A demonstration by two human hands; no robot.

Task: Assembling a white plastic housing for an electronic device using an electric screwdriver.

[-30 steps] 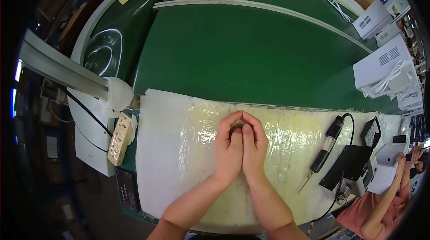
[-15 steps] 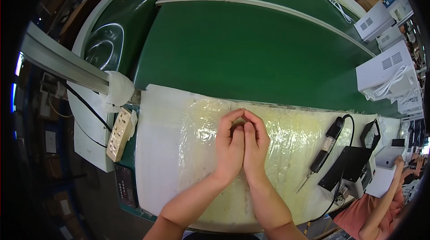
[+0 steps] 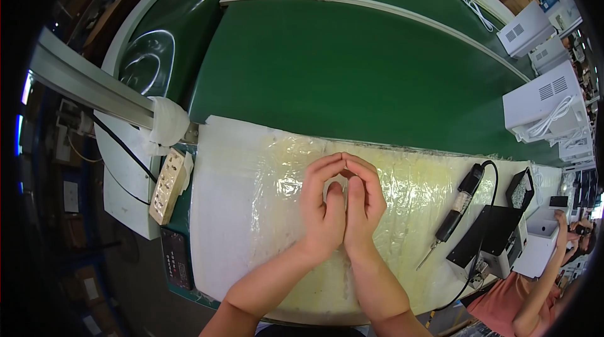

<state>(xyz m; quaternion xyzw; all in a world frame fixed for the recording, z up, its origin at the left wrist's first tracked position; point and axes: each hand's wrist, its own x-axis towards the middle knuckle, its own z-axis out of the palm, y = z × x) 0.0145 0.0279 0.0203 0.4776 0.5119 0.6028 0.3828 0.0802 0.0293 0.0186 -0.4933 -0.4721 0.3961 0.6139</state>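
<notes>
Over the middle of the plastic-covered white mat (image 3: 229, 211), my left hand (image 3: 322, 217) and my right hand (image 3: 366, 217) lean together. Their fingertips meet at the top and the heels of the palms touch. Both hands curve with the thumbs upright side by side, leaving a hollow between thumbs and fingers. Nothing shows in that hollow, and neither hand holds a thing. To the right of my right hand lies a black electric screwdriver (image 3: 457, 210), its long bit pointing toward me and its cord looping behind.
A green conveyor belt (image 3: 352, 66) runs beyond the mat. At left are a power strip (image 3: 167, 186), a black box (image 3: 177, 258) and a wrapped metal post (image 3: 100, 88). An open black tray of screws (image 3: 520, 190) stands right. White cabinets (image 3: 546, 98) and a co-worker (image 3: 509, 305) are farther right.
My hands have parted slightly at the thumbs and fingers, widening the hollow between them; their fingertips still meet. The co-worker's arms have shifted a little at the white case.
</notes>
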